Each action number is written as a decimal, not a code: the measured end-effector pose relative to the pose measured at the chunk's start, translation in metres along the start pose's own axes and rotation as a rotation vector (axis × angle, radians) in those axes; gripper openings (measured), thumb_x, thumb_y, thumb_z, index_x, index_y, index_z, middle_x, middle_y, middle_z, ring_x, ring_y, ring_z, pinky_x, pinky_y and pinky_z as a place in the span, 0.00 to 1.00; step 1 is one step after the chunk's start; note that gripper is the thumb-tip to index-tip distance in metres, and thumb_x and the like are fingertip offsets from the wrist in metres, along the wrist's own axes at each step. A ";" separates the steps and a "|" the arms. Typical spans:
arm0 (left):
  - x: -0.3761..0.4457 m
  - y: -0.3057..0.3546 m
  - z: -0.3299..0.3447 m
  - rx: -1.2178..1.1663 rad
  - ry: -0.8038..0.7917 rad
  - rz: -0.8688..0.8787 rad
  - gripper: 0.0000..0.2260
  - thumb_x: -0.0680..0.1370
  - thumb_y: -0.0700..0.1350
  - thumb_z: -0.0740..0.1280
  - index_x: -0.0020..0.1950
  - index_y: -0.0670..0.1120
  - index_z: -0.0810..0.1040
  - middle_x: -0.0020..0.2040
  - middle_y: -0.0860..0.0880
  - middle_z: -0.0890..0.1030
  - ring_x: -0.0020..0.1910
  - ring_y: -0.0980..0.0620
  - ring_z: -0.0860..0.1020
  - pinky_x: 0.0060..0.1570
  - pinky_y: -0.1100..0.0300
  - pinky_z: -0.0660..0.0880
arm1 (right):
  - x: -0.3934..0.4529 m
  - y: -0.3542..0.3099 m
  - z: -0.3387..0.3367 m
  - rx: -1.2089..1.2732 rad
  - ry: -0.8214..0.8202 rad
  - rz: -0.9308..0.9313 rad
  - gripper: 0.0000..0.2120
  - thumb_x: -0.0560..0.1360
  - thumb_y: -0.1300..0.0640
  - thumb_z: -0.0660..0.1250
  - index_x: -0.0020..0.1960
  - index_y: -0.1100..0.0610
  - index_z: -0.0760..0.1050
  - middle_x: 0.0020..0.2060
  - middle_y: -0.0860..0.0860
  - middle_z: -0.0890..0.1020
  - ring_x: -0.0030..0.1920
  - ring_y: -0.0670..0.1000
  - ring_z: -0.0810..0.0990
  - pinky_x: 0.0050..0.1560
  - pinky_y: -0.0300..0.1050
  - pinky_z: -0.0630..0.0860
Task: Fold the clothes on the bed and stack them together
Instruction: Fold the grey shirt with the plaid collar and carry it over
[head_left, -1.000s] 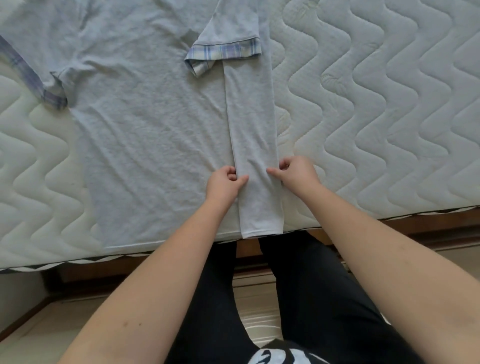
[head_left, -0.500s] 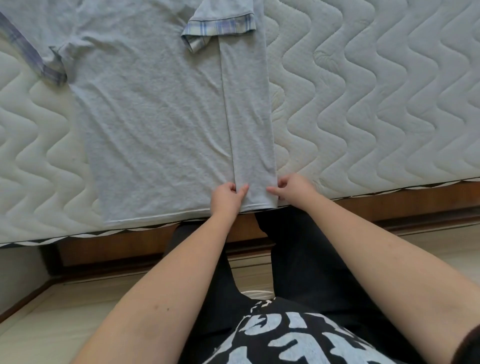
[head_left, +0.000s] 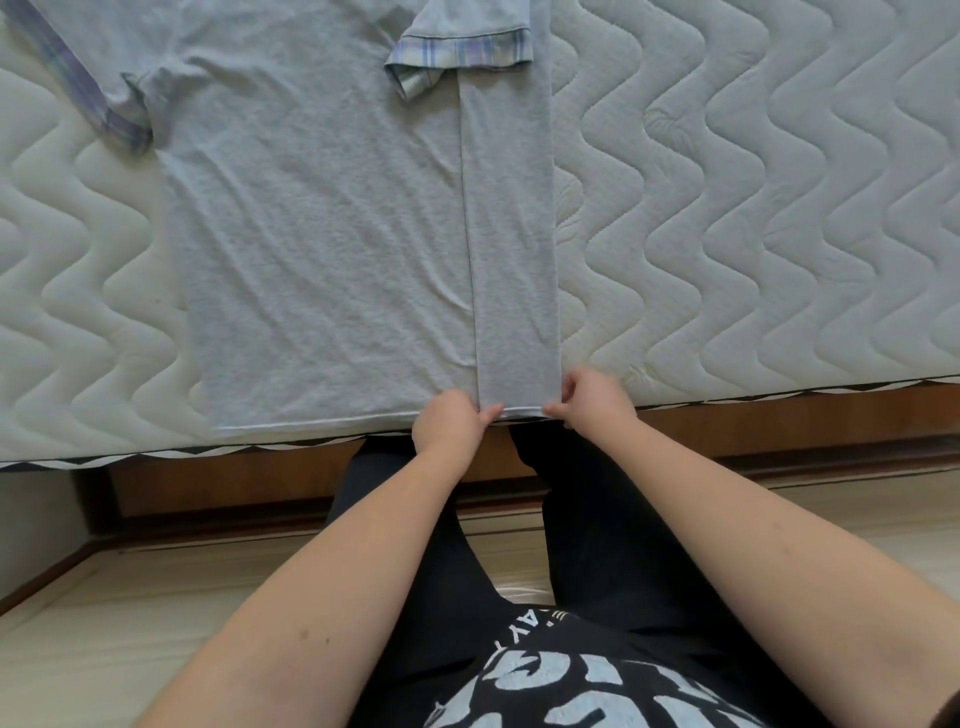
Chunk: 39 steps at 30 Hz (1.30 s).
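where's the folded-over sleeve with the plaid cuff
In the head view it lies top centre, on the grey shirt, its plaid cuff at the head of the folded strip.
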<state>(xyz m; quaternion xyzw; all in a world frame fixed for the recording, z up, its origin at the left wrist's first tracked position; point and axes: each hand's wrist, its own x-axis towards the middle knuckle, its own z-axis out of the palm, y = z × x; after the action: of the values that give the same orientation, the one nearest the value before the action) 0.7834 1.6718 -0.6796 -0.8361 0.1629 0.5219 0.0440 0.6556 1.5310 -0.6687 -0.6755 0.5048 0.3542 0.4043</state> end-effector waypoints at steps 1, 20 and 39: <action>-0.001 0.000 -0.003 0.029 -0.007 -0.008 0.23 0.76 0.66 0.64 0.39 0.47 0.78 0.37 0.48 0.82 0.36 0.47 0.80 0.35 0.55 0.77 | -0.001 -0.001 -0.002 -0.044 0.012 0.026 0.12 0.72 0.48 0.74 0.44 0.52 0.73 0.40 0.50 0.80 0.40 0.51 0.80 0.42 0.48 0.78; 0.050 -0.107 -0.151 -0.552 0.520 0.100 0.11 0.79 0.47 0.65 0.61 0.48 0.74 0.52 0.51 0.75 0.42 0.57 0.72 0.43 0.61 0.66 | 0.044 -0.208 -0.024 0.279 0.120 -0.338 0.07 0.80 0.50 0.62 0.55 0.47 0.77 0.48 0.48 0.83 0.49 0.49 0.82 0.41 0.41 0.75; 0.132 -0.190 -0.279 -0.814 0.596 0.031 0.21 0.74 0.48 0.74 0.64 0.44 0.75 0.54 0.46 0.81 0.55 0.45 0.79 0.59 0.52 0.74 | 0.105 -0.456 -0.025 0.150 0.118 -0.545 0.21 0.81 0.53 0.60 0.74 0.50 0.66 0.66 0.48 0.75 0.57 0.47 0.76 0.50 0.44 0.75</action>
<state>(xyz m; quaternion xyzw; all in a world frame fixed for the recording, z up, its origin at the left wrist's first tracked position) 1.1363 1.7537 -0.6890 -0.8956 -0.0361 0.2824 -0.3420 1.1244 1.5414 -0.6653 -0.7740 0.3520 0.1544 0.5032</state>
